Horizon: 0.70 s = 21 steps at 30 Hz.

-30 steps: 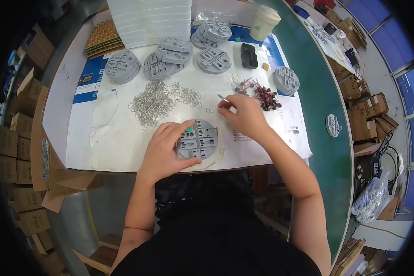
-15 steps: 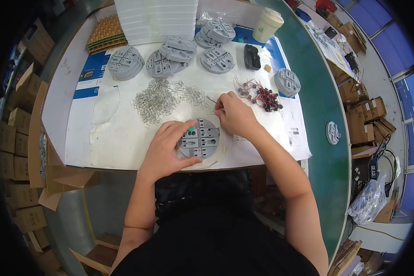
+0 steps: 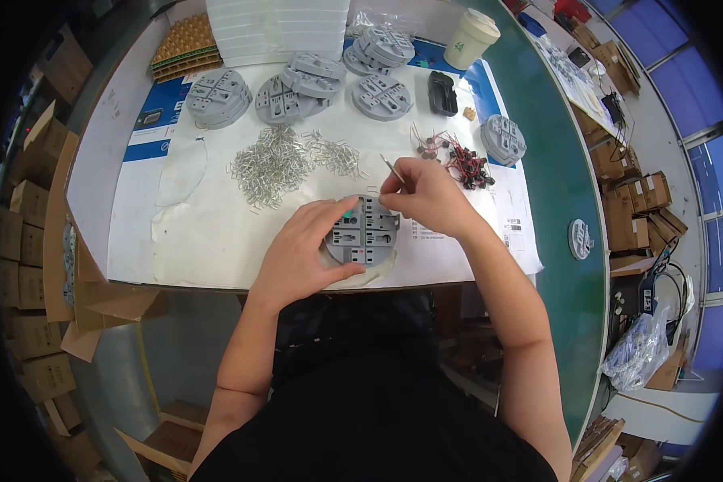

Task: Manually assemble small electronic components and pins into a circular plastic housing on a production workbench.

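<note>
A: Where is the grey round fixture (image 3: pixel 364 233)?

B: It lies on the white sheet (image 3: pixel 209 233), near the front edge of the table (image 3: pixel 562 161). The left hand (image 3: pixel 309 249) grips its left side, fingers curled around the rim.

A: And the right hand (image 3: pixel 426 197)?

B: It touches the upper right part of the fixture. The fingers are pinched tight on thin tweezers (image 3: pixel 392 169), and the tip points up and away.

A: What is around?

B: A heap of small metal clips (image 3: pixel 277 165) behind the fixture, 5 stacks of same grey fixtures (image 3: pixel 297 84) further back, red-black wired parts (image 3: pixel 462 161) to the right, and a paper cup (image 3: pixel 474 36).
</note>
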### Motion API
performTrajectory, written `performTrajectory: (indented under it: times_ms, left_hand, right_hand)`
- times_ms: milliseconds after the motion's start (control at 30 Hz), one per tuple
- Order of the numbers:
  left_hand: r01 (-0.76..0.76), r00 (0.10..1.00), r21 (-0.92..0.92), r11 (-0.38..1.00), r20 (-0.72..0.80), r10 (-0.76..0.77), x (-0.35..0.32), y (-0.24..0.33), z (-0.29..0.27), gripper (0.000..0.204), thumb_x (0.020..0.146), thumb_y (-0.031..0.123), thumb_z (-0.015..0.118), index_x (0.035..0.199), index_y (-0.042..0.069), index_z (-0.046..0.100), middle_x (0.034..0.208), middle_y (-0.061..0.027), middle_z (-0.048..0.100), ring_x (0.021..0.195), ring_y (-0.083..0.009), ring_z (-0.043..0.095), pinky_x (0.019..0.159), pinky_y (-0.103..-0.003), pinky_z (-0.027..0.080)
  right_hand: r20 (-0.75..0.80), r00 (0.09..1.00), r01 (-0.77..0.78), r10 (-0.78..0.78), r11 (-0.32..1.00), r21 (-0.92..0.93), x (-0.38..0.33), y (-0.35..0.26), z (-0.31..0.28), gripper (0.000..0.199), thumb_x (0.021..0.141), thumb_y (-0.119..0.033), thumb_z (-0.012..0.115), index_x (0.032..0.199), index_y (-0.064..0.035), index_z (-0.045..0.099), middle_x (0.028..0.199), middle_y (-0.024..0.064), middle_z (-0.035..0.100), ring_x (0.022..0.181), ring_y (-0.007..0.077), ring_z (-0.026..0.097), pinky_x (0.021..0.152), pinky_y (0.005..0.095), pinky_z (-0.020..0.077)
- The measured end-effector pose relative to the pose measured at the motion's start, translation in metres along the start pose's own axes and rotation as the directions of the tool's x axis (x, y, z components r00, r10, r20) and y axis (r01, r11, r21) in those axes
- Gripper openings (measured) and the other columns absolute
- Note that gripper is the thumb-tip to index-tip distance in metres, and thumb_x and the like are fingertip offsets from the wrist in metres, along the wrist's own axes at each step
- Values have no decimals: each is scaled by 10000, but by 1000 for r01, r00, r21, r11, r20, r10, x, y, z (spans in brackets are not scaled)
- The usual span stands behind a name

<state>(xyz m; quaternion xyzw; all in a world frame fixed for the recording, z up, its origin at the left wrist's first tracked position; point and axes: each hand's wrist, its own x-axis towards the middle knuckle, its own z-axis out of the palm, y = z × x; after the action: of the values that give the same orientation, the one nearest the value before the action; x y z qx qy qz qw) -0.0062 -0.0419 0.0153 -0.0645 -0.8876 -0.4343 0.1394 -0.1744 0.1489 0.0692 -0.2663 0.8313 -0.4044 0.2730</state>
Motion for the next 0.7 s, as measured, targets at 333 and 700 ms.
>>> performTrajectory:
  times_ms: [333, 700]
  left_hand:
    - [-23, 1000, 6, 1000, -11, 23, -3, -4, 2, 892, 689, 281, 939, 1485, 121, 568, 1374, -138, 646, 1308, -353, 575, 1100, -447, 483]
    - [-30, 999, 24, 999, -10, 30, -3, -3, 2, 861, 699, 285, 935, 1461, 108, 578, 1380, -127, 648, 1313, -344, 575, 1107, -444, 480]
  right_hand:
    - [-7, 999, 41, -41, 998, -41, 10, 5, 18, 190, 853, -39, 735, 1016, 33, 669, 779, 37, 673, 698, 90, 610, 616, 274, 492]
    - [-68, 997, 12, -18, 995, -98, 14, -2, 26, 319, 815, -35, 735, 1096, 26, 597, 755, 47, 638, 676, 106, 593, 585, 294, 474]
